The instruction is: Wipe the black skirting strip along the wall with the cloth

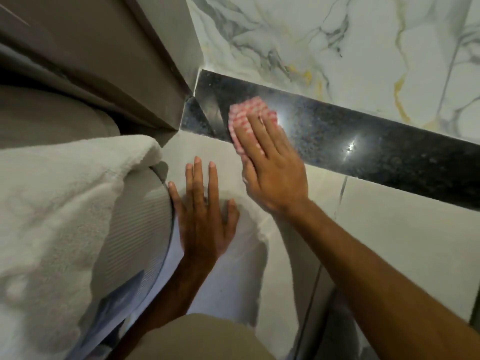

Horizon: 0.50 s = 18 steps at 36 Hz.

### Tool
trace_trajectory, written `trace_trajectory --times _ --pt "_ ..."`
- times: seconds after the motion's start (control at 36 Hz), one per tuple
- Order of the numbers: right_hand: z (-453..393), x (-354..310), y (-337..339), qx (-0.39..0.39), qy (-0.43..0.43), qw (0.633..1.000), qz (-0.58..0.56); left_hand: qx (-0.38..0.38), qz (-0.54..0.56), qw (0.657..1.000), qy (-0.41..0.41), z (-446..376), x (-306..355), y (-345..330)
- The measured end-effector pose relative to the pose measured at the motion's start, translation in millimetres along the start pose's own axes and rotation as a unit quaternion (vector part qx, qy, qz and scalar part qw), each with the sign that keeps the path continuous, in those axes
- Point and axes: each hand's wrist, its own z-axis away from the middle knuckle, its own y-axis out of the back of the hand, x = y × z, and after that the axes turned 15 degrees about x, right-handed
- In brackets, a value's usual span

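Note:
The black speckled skirting strip (pixel 363 149) runs along the foot of the marble wall, from the corner at centre to the right edge. A pink-and-white checked cloth (pixel 246 110) lies flat against its left part. My right hand (pixel 270 167) presses on the cloth with fingers stretched out, covering its lower half. My left hand (pixel 202 214) rests flat on the pale floor tile, fingers spread, holding nothing, a little below and left of the cloth.
A white fluffy towel (pixel 59 203) drapes over a ribbed grey round object (pixel 132 229) at the left, touching my left hand. A brown door frame (pixel 117 61) meets the strip's left end. White veined marble wall (pixel 337 35) rises above. My knee (pixel 202 339) is at the bottom.

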Motion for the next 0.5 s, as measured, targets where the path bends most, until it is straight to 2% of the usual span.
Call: trace_trajectory --times 0.03,0.08,0.14,0.17,0.22,0.28,0.39,0.44,0.5 --pt "11.6 5.6 4.4 0.003 -0.024 1.0 0.006 0.001 0.004 1.0 0.001 0.0 0.2 -0.3" --pt "22.2 14.4 9.2 0.036 -0.133 0.99 0.033 0.001 0.008 1.0 0.005 0.3 0.3 -1.8" --pt "18.3 15.6 10.2 0.096 -0.254 0.96 0.065 0.001 0.006 1.0 0.002 0.5 -0.5 -3.9" --pt "14.8 14.3 9.8 0.122 -0.291 0.946 0.072 0.0 0.003 1.0 0.0 0.4 -0.8 -4.4" --pt "13.2 9.3 9.4 0.137 -0.309 0.939 0.061 -0.013 -0.009 1.0 -0.003 -1.5 -0.2 -3.7" --pt "23.3 1.7 15.3 0.108 -0.292 0.95 0.031 -0.047 -0.028 0.999 -0.001 -5.7 4.3 2.3" --pt "68.9 -16.6 50.9 -0.017 -0.267 0.963 -0.023 -0.15 -0.049 0.987 0.011 -21.7 15.1 29.7" --pt "87.3 -27.3 77.2 -0.077 -0.301 0.949 -0.06 -0.214 -0.053 0.975 0.004 -32.8 17.2 51.9" --pt "99.5 -41.2 110.0 -0.13 -0.36 0.918 -0.102 -0.276 -0.051 0.96 0.0 -43.9 18.2 83.4"
